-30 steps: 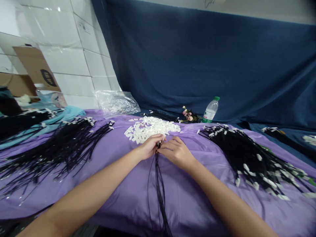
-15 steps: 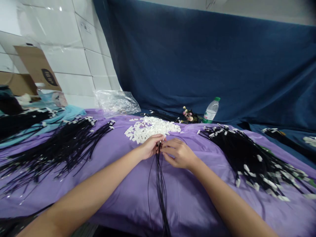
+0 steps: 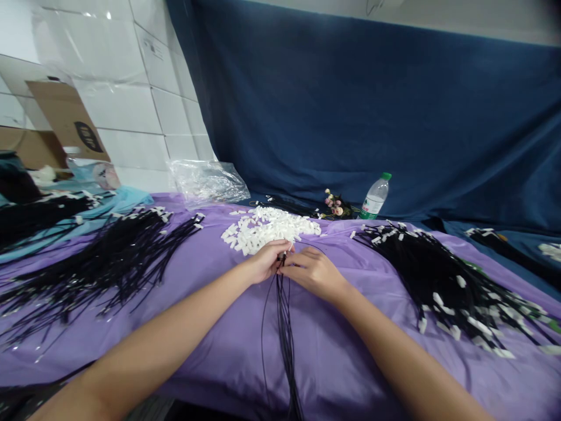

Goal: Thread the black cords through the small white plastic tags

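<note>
Head cam: both hands are together mid-table, left hand (image 3: 266,261) pinching the top end of a bunch of black cords (image 3: 286,339), right hand (image 3: 316,272) with fingertips closed in on the same spot from the right. So the cords sit right between the hands, then hang toward the near edge over the purple cloth (image 3: 219,356). The white clip pile (image 3: 267,225) is just beyond the fingers.

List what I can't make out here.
Head view: where the left hand grips the black cords, partly covered by the right hand.
Head view: those cords' near ends, cut off by the bottom edge.
Head view: fine print on the bottle label, too small.
Head view: the dark container, cut off by the left edge.
</note>
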`<state>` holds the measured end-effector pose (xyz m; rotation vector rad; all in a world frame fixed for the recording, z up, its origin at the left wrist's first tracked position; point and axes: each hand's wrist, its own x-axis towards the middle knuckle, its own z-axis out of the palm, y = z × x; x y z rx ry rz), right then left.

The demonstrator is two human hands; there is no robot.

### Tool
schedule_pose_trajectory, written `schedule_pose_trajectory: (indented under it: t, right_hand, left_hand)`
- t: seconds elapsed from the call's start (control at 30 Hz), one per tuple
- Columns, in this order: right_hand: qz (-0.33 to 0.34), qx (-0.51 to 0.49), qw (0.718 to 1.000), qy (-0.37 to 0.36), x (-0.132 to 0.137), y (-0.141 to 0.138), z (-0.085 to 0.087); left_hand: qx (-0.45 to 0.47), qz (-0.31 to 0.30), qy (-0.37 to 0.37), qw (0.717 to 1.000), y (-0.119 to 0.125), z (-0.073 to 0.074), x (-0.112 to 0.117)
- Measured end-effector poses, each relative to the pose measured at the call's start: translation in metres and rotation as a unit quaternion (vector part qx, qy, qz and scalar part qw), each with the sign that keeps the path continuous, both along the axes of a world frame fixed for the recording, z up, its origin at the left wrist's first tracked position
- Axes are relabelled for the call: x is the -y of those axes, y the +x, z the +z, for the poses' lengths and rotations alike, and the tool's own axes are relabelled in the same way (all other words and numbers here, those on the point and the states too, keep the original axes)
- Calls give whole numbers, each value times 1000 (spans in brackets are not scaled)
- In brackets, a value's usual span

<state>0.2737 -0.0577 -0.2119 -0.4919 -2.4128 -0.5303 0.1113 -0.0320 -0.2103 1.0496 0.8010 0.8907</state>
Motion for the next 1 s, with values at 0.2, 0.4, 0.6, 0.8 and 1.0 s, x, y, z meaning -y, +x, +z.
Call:
schedule_pose_trajectory:
  t: [0.2,0.4,0.6,0.8,1.0]
  right_hand:
    - [13,0,1000,1,-1,2,3]
    - [56,-44,994,-80,-2,7,5]
    - [74,-239,926,-284,-2,6,2]
    - [51,-493,776,-389,-13,6,2]
    - [71,-684,597,-414,-30,28,17]
  left_hand:
    - [-14,-5,-10,1000,0,0,1]
    - [-23,-6,-18,1000,-2,-3,-2]
    - [-31,2,-22,999,-1,-1,-2]
    - [-47,12,-24,999,1,5,1]
    - [-49,1,-26,998,0,5,1]
